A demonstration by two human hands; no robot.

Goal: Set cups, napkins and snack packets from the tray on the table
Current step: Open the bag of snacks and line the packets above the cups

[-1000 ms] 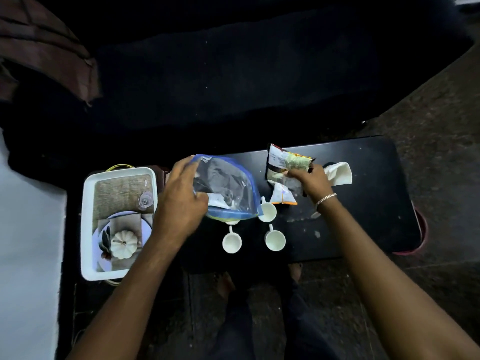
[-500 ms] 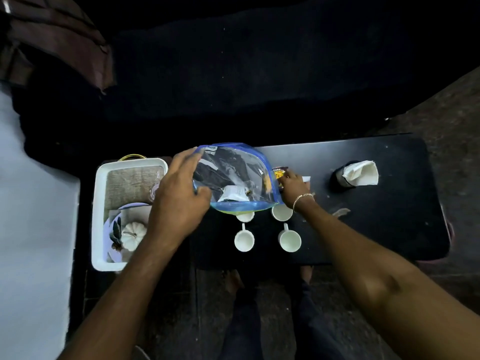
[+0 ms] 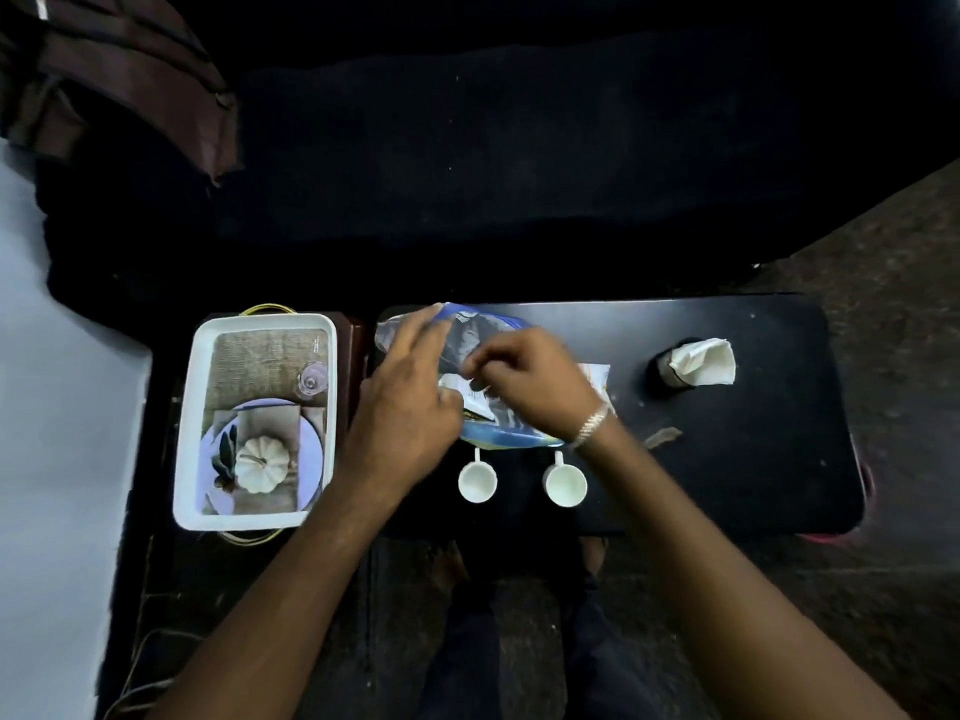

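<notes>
A clear blue-edged zip bag [image 3: 480, 324] lies on the black table [image 3: 753, 459], left of centre. My left hand [image 3: 408, 407] lies on the bag's left side, fingers spread over it. On the bag's middle my right hand [image 3: 530, 387] pinches a white packet [image 3: 452, 384] seen through the plastic. Another snack packet [image 3: 597, 374] pokes out from under my right wrist. Two small white cups [image 3: 477, 480] [image 3: 565, 484] stand in front of the bag. A white napkin [image 3: 704, 361] sits in a dark holder at the right.
A white tray [image 3: 192, 423] with a printed picture of a pumpkin and plate stands left of the table. A dark sofa fills the back, with a brown cushion [image 3: 130, 80] at its left. My legs [image 3: 519, 641] show below the table's front edge.
My right hand came left from the snack packet onto the bag and now pinches it. The bag has dropped lower and hides the two rear cups. The camera has shifted.
</notes>
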